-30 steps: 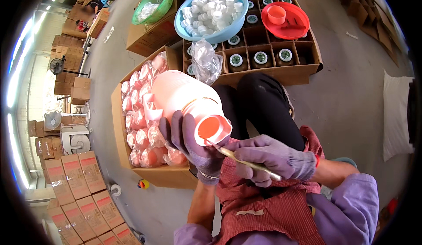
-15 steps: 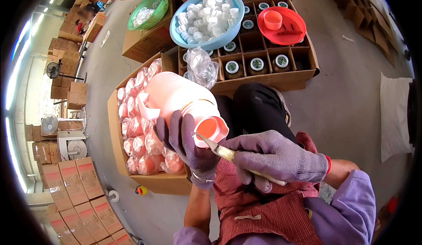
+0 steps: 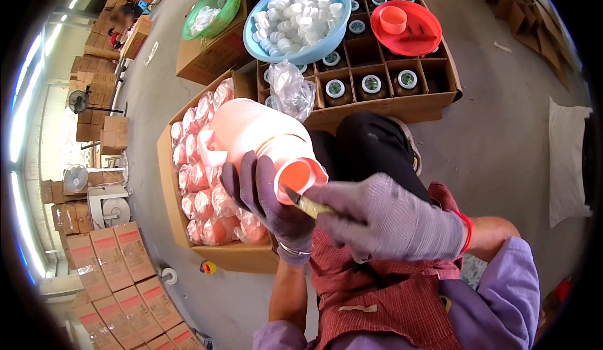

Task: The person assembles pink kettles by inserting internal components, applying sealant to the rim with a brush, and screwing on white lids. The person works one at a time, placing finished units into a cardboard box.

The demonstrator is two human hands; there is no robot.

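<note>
A person wearing purple knit gloves is working over a large pale pink plastic bottle (image 3: 260,137). The left hand (image 3: 267,202) is cupping the bottle from beneath, fingers wrapped closed around its neck, and is holding it tilted so its long axis is running from upper left, away from the body, down to the lower right. The bottle's orange cap (image 3: 300,175) is pointing toward the right hand (image 3: 392,221). That hand, just right of the cap, is gripped tight around a small knife (image 3: 300,200), whose dark blade is touching the cap's lower rim. The right hand is therefore the nearer one to the cap. Left of the bottle, an open cardboard box (image 3: 217,252) is holding more pink bottles in clear wrap. Beyond the bottle, a blue bowl (image 3: 295,51) of white caps is sitting beside a red plate (image 3: 418,32).
</note>
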